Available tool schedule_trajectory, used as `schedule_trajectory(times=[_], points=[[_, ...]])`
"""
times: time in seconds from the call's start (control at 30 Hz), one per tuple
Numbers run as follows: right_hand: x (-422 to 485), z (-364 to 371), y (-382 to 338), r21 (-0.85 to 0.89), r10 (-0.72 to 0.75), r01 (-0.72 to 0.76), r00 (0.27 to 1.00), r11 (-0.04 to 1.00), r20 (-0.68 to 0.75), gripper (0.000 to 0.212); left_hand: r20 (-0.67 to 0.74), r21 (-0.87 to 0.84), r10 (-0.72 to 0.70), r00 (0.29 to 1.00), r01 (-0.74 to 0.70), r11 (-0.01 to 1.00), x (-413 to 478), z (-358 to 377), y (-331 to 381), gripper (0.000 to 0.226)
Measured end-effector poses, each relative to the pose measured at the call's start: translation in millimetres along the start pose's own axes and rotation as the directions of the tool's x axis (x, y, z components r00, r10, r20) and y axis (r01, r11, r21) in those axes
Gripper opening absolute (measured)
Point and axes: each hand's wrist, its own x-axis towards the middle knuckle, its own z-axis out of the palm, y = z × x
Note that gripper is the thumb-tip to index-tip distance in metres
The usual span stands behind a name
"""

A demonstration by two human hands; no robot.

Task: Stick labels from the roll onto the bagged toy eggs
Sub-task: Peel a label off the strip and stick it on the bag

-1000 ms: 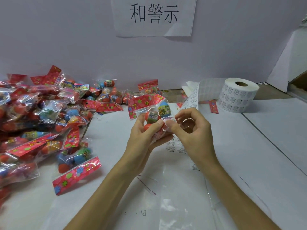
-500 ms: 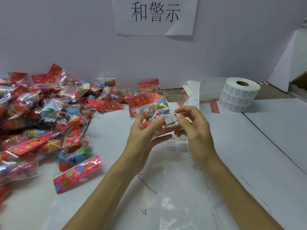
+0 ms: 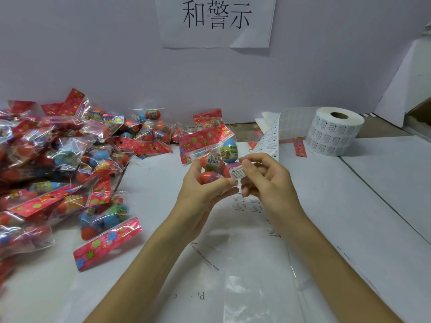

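Observation:
My left hand (image 3: 201,192) grips a clear bag of toy eggs (image 3: 213,153) with a red flowered header, held up over the middle of the table. A small white warning label (image 3: 236,172) lies on the bag's lower right face. My right hand (image 3: 265,180) has its thumb on the label's right edge, fingers curled behind it. The label roll (image 3: 333,131) stands at the back right, and its strip (image 3: 268,142) trails down to the table behind my right hand.
A large heap of bagged toy eggs (image 3: 60,159) covers the left side of the table. One bag with a red header (image 3: 107,238) lies nearest my left forearm. A clear plastic sheet (image 3: 247,290) lies on the table in front. A paper sign (image 3: 215,19) hangs on the wall.
My right hand brought a peeled label from behind the bag to its front face. The label now lies flat on the bag under my thumb. The left hand tilted the bag slightly.

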Motion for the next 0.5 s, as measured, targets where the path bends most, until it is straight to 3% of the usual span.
schedule_trajectory(times=[0.1, 0.23, 0.5], points=[[-0.7, 1.0, -1.8, 0.015, -0.004, 0.004, 1.000, 1.000, 0.006, 0.014, 0.014, 0.002, -0.003, 1.000, 0.003, 1.000, 0.5, -0.1, 0.6, 0.052], [-4.5, 1.7, -5.5, -0.115, -0.057, 0.060, 0.998, 0.992, 0.031, 0.039, 0.051, -0.012, -0.001, 0.999, 0.002, 1.000, -0.5, 1.3, 2.8, 0.061], [-4.3, 1.0, -7.3, -0.038, -0.058, 0.059, 0.998, 0.998, 0.010, 0.032, 0.043, -0.018, -0.009, 0.999, 0.010, 1.000, -0.1, -0.4, 2.8, 0.064]])
